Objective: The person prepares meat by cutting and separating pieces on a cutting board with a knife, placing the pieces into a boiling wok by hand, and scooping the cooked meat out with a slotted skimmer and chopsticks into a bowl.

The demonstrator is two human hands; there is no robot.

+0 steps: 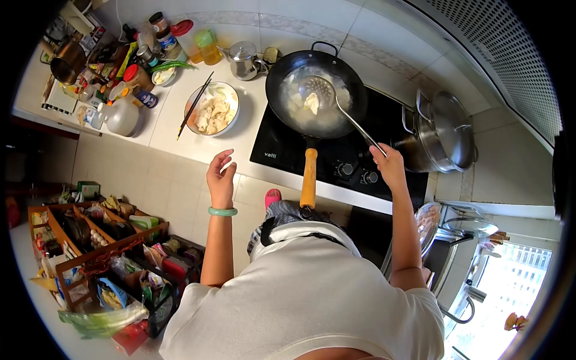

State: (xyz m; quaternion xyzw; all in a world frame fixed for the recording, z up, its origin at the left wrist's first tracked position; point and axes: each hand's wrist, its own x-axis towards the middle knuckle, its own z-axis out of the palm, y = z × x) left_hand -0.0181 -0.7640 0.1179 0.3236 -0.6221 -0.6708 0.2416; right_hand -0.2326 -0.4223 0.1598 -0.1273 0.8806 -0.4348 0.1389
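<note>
My right hand (389, 163) grips the handle of a slotted skimmer (318, 92), whose perforated bowl is over the wok (279, 102). A pale lump of food (311, 103) rests on the skimmer, above cloudy, steaming liquid in the wok. The wok sits on the black stove (273, 138), its wooden handle (309, 177) pointing toward me. My left hand (221, 174) hangs in the air before the counter edge, fingers loosely curled and apart, holding nothing. Beyond it stands a bowl (235, 117) of pale, raw-looking pieces, with dark chopsticks (195, 105) across its left rim.
A steel stockpot (441, 135) stands right of the wok. Behind the bowl are a metal pot (243, 60), an oil jug (208, 48) and several jars. A white jug (122, 117) is at the counter's left. Crates (108, 252) of groceries stand on the floor at left.
</note>
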